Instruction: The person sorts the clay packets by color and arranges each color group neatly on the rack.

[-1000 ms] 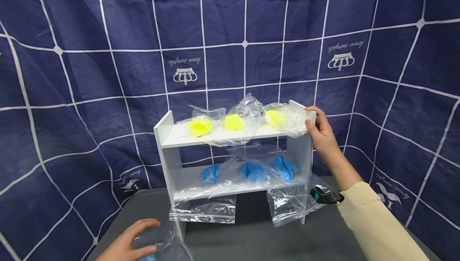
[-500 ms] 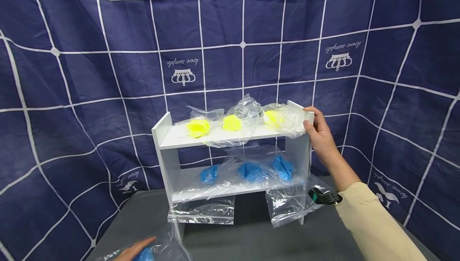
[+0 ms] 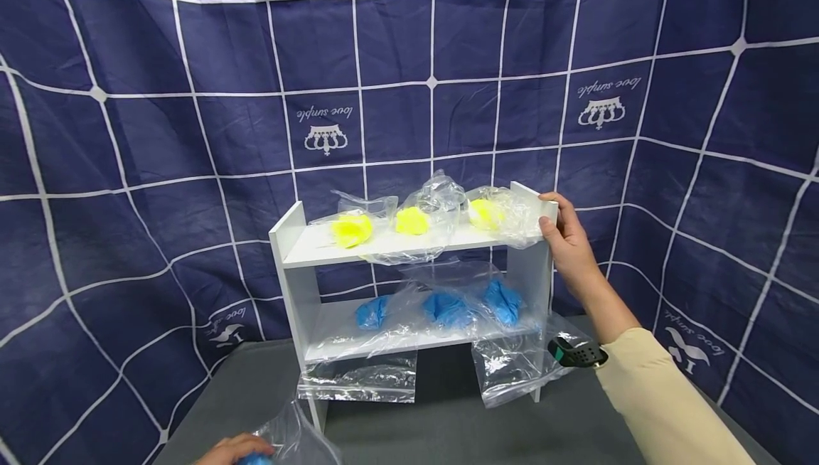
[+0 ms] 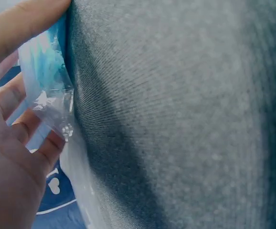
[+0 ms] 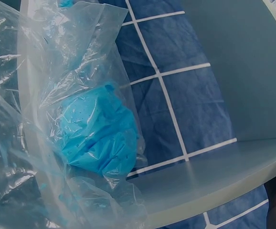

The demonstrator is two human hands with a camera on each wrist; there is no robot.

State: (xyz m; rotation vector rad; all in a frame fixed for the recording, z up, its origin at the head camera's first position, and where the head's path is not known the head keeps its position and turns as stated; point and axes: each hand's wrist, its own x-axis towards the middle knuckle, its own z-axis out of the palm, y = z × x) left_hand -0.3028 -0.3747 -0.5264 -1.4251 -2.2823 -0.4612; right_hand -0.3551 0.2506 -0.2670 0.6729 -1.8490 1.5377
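At the lower left of the head view my left hand (image 3: 232,449) holds a clear plastic bag (image 3: 296,436) with a blue lump (image 3: 257,459) inside. In the left wrist view the thumb lies on one side of this bag (image 4: 54,107) and the fingers on the other, low over grey cloth. My right hand (image 3: 571,248) grips the top corner of the right side panel of a white two-tier shelf (image 3: 291,241). Bags with yellow lumps (image 3: 411,221) lie on the upper board. On the lower board are bags with blue lumps (image 3: 448,308), one filling the right wrist view (image 5: 100,129).
Zip-lock ends of the bags (image 3: 358,380) hang over the lower board's front edge. The shelf stands on a grey cloth-covered table (image 3: 397,436). A dark blue curtain (image 3: 230,124) with white grid lines surrounds it at back and sides. A black band (image 3: 579,353) is on my right wrist.
My left hand has come down onto the bag with the blue lump, its spread fingers now closed around it. My right hand keeps its grip on the shelf panel.
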